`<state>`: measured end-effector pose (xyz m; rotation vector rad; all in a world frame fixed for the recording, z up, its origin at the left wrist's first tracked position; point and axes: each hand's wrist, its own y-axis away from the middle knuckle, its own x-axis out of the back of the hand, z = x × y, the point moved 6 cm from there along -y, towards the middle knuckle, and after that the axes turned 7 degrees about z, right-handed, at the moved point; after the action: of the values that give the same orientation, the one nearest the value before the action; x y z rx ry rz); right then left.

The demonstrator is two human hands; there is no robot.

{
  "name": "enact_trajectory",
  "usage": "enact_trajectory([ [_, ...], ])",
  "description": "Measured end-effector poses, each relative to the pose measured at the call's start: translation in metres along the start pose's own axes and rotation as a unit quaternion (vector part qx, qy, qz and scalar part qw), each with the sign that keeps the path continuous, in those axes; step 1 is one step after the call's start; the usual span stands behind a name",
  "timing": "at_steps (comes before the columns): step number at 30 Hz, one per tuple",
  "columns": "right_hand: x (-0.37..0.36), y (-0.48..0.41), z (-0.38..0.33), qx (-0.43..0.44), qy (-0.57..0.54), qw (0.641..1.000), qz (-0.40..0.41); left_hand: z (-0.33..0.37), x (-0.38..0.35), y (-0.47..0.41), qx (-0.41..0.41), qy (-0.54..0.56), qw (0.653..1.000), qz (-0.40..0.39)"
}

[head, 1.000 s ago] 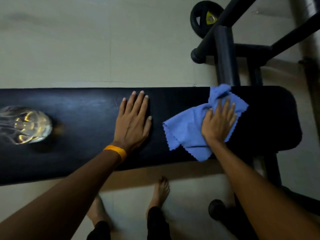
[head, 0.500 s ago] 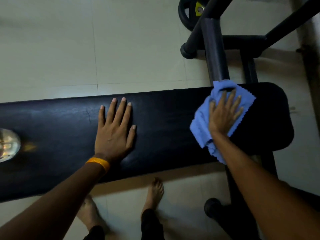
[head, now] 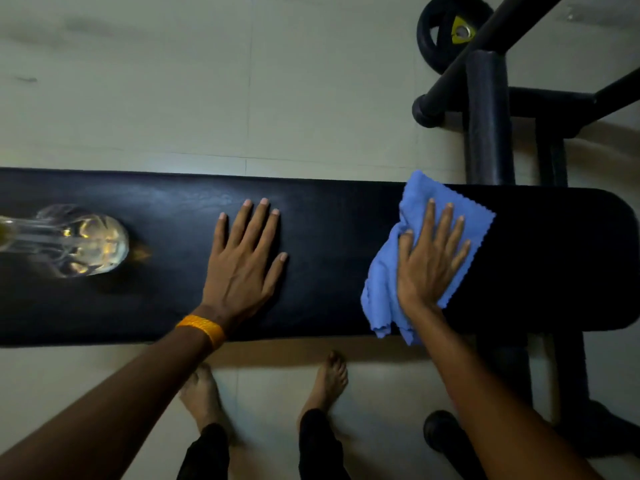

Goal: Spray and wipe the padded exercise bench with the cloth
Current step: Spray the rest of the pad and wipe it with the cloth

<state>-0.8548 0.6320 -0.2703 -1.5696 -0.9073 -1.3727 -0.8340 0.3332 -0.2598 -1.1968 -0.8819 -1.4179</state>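
The black padded bench [head: 346, 237] runs left to right across the view. My right hand [head: 427, 258] lies flat, fingers spread, pressing a blue cloth [head: 384, 282] onto the pad near its right end; part of the cloth hangs over the near edge. My left hand [head: 244, 261] rests flat on the middle of the pad, fingers apart, with an orange band at the wrist. A clear spray bottle [head: 74, 240] stands on the pad at the far left, seen from above.
The bench's black metal frame and uprights [head: 488, 123] rise at the back right, with a black weight plate [head: 450, 32] on the floor behind. A frame foot [head: 440, 431] sits at the lower right. My bare feet [head: 329, 379] stand on pale floor tiles.
My right hand with the cloth slid right, then back a little toward the left and near edge. The view shifted, bringing the bottle back into sight. My left hand stayed planted.
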Motion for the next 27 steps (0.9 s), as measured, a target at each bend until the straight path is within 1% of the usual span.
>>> enact_trajectory([
  [1, 0.0, 0.013, -0.016, -0.029, -0.006, 1.0, 0.006, -0.013, 0.004, 0.011, 0.002, -0.01, 1.0, 0.001],
  [2, 0.004, 0.031, -0.035, -0.033, -0.008, 0.999, 0.014, -0.026, 0.008, 0.022, 0.002, -0.017, 1.0, 0.0],
  [3, 0.008, 0.051, -0.054, -0.015, -0.009, 1.0, 0.016, -0.036, 0.012, 0.031, 0.002, -0.022, 1.0, 0.0],
  [5, 0.014, 0.095, -0.088, 0.086, -0.014, 0.996, -0.016, -0.054, 0.019, 0.047, 0.011, -0.029, 1.0, 0.0],
  [7, 0.016, 0.119, -0.103, 0.212, -0.031, 0.975, -0.055, -0.068, 0.023, 0.058, 0.034, -0.03, 0.999, 0.002],
  [9, 0.016, 0.102, -0.101, 0.299, -0.054, 0.95, -0.065, -0.078, 0.026, 0.065, 0.065, -0.028, 0.997, 0.0],
  [10, 0.013, 0.087, -0.099, 0.311, -0.053, 0.947, -0.06, -0.08, 0.026, 0.067, 0.077, -0.027, 0.997, -0.001],
  [11, 0.008, 0.069, -0.097, 0.29, -0.046, 0.955, -0.053, -0.082, 0.025, 0.069, 0.084, -0.024, 0.996, -0.001],
  [12, 0.003, 0.053, -0.096, 0.232, -0.041, 0.971, -0.037, -0.083, 0.025, 0.071, 0.087, -0.02, 0.996, -0.002],
  [13, 0.0, 0.043, -0.097, 0.149, -0.039, 0.988, -0.022, -0.083, 0.025, 0.072, 0.089, -0.016, 0.996, -0.003],
  [14, -0.002, 0.042, -0.102, 0.066, -0.04, 0.997, -0.008, -0.083, 0.026, 0.074, 0.094, -0.012, 0.995, -0.005],
  [15, -0.001, 0.05, -0.112, 0.008, -0.04, 0.999, 0.002, -0.084, 0.027, 0.076, 0.1, -0.009, 0.995, -0.006],
  [16, 0.002, 0.063, -0.126, -0.009, -0.042, 0.999, 0.009, -0.085, 0.028, 0.078, 0.105, -0.005, 0.994, -0.007],
  [17, 0.006, 0.08, -0.141, 0.016, -0.047, 0.999, 0.004, -0.086, 0.029, 0.081, 0.106, 0.001, 0.994, -0.009],
  [18, 0.01, 0.1, -0.156, 0.079, -0.047, 0.996, -0.01, -0.088, 0.03, 0.084, 0.104, 0.006, 0.995, -0.01],
  [19, 0.014, 0.121, -0.169, 0.167, -0.046, 0.984, -0.031, -0.09, 0.031, 0.087, 0.097, 0.008, 0.995, -0.01],
  [20, 0.016, 0.14, -0.177, 0.259, -0.043, 0.964, -0.049, -0.092, 0.031, 0.091, 0.089, 0.008, 0.996, -0.012],
  [21, 0.016, 0.148, -0.178, 0.332, -0.043, 0.94, -0.068, -0.094, 0.032, 0.095, 0.081, 0.007, 0.997, -0.014],
  [22, 0.015, 0.142, -0.176, 0.374, -0.051, 0.923, -0.077, -0.096, 0.033, 0.1, 0.076, 0.006, 0.997, -0.015],
  [23, 0.012, 0.13, -0.174, 0.381, -0.057, 0.919, -0.079, -0.099, 0.035, 0.104, 0.072, 0.005, 0.997, -0.014],
  [24, 0.008, 0.115, -0.172, 0.358, -0.055, 0.929, -0.071, -0.103, 0.036, 0.109, 0.069, 0.003, 0.998, -0.012],
  [25, 0.005, 0.098, -0.173, 0.301, -0.052, 0.95, -0.062, -0.107, 0.037, 0.114, 0.063, 0.001, 0.998, -0.012],
  [26, 0.002, 0.086, -0.177, 0.223, -0.052, 0.972, -0.048, -0.11, 0.037, 0.119, 0.056, 0.0, 0.998, -0.014],
  [27, 0.001, 0.083, -0.187, 0.147, -0.058, 0.987, -0.036, -0.114, 0.037, 0.124, 0.048, -0.001, 0.999, -0.018],
])
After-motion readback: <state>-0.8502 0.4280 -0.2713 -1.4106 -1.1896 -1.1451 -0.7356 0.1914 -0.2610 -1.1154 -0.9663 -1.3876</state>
